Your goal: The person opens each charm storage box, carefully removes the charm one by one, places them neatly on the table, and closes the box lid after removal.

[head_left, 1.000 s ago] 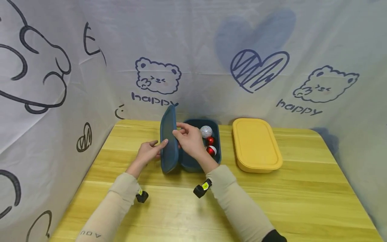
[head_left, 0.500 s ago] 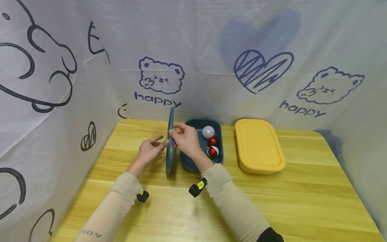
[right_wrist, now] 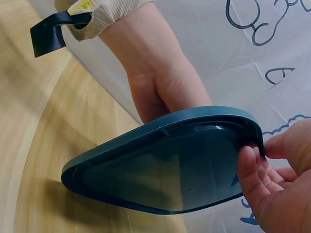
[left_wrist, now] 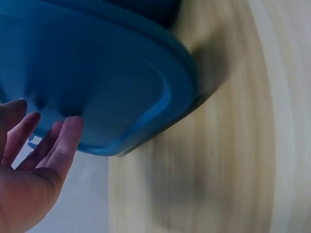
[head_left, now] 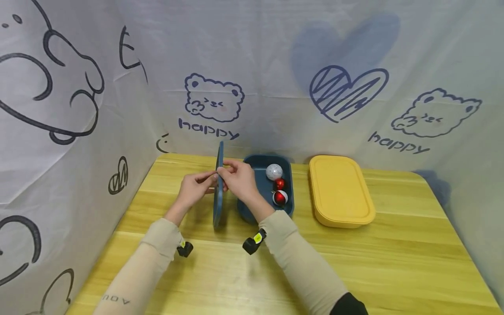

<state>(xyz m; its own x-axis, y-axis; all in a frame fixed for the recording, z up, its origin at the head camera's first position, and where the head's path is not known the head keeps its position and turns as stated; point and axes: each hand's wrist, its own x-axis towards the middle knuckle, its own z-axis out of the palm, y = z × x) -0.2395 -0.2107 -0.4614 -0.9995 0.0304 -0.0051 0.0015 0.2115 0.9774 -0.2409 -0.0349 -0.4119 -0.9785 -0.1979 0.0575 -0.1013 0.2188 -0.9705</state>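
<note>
Beside the blue box [head_left: 260, 173], the right hand [head_left: 240, 179] pinches the upright lid [head_left: 218, 203], left hand [head_left: 194, 188] straight-fingered

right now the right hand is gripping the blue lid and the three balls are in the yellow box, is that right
Not quite: the head view shows the three balls in the open blue box, not the yellow box. The right hand is gripping the blue lid.

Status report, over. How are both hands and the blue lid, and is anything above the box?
Right hand pinches lid's edge. Left hand beside it, contact unclear. Lid upright, left of open box. Right forearm crosses over box.
</note>
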